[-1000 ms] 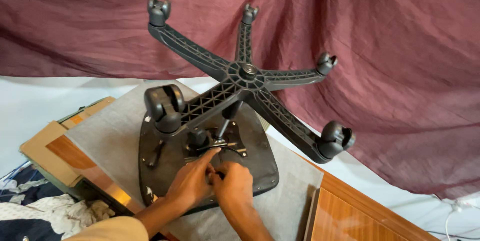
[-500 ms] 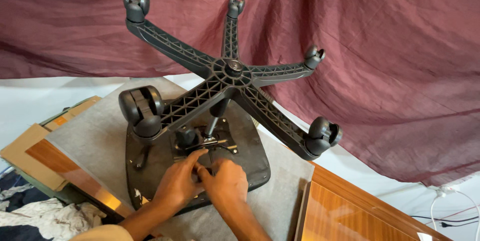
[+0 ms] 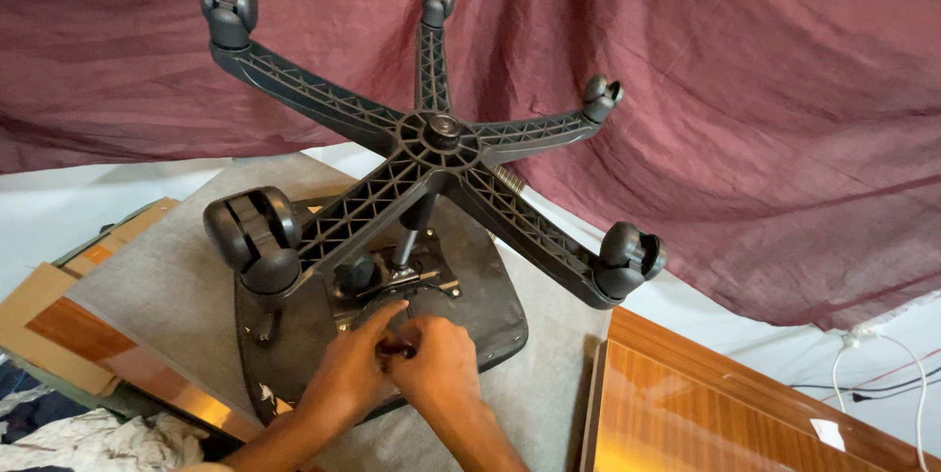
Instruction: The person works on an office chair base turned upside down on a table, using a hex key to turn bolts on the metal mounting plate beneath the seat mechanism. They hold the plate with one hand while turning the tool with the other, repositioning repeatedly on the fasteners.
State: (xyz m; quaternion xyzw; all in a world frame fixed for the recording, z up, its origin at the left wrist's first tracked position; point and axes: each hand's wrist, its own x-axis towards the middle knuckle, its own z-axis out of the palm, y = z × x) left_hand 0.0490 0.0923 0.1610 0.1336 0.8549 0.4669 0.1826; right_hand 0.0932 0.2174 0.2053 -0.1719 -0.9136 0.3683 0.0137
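**Both hands at the underside of an upturned office chair**

At the far left, flat cardboard (image 3: 39,320) and a strip of wood-grain board (image 3: 127,359) lay at the edge of a grey mat (image 3: 157,276). On that mat the black office chair (image 3: 392,266) rested upside down, its seat pan flat on the mat and its five-armed star base (image 3: 441,134) raised in the air. The base was ribbed black plastic, each arm ending in a twin-wheel castor; the nearest castor (image 3: 250,237) loomed large at the left. A metal column ran from the hub down to a metal plate on the seat's underside.

The left hand (image 3: 348,374) was curled, fingertips on the mechanism by the plate. The right hand (image 3: 436,369), touching it, was closed round a small dark part, too hidden to identify. To the right lay a polished wooden panel (image 3: 706,413); a maroon cloth (image 3: 735,90) hung behind.
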